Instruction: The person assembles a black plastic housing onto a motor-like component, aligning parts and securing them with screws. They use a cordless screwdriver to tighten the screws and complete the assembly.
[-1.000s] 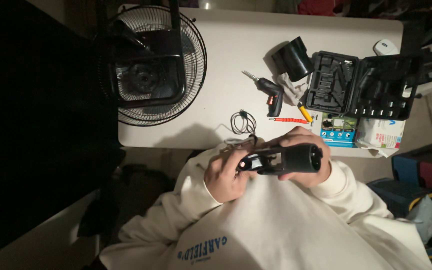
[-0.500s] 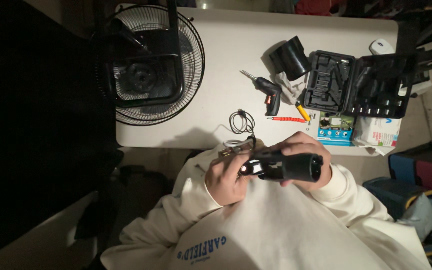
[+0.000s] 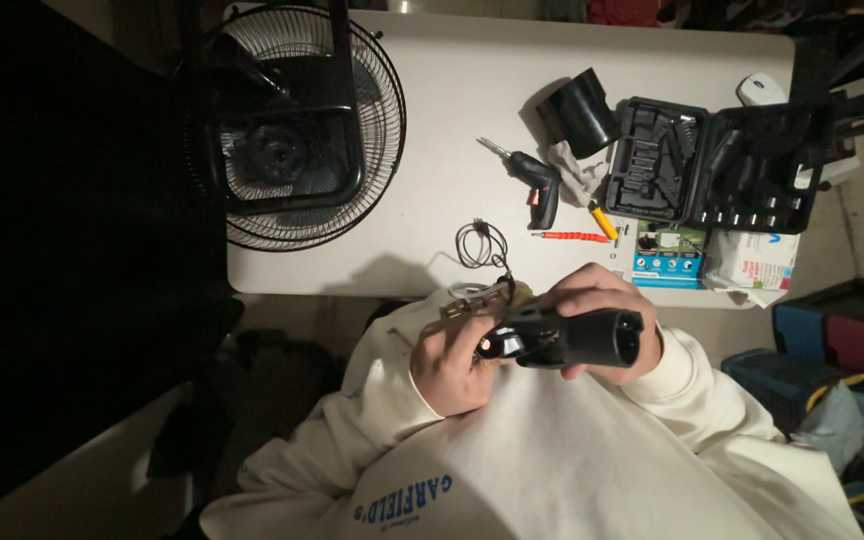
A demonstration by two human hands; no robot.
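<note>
Black cylindrical power tool [image 3: 572, 338]: held over the lap, near the white worktop [image 3: 432, 150] edge. Right hand [image 3: 602, 305] fingers wrapped around its body. Left hand [image 3: 457, 360] fingers pinching its front end

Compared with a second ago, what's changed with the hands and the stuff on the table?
Little has changed. Both hands keep hold of the black cylindrical power tool body: left hand at its front end, right hand wrapped around the barrel, lower in view. The black cordless screwdriver, open black tool case and black cage fan stayed put.
</note>
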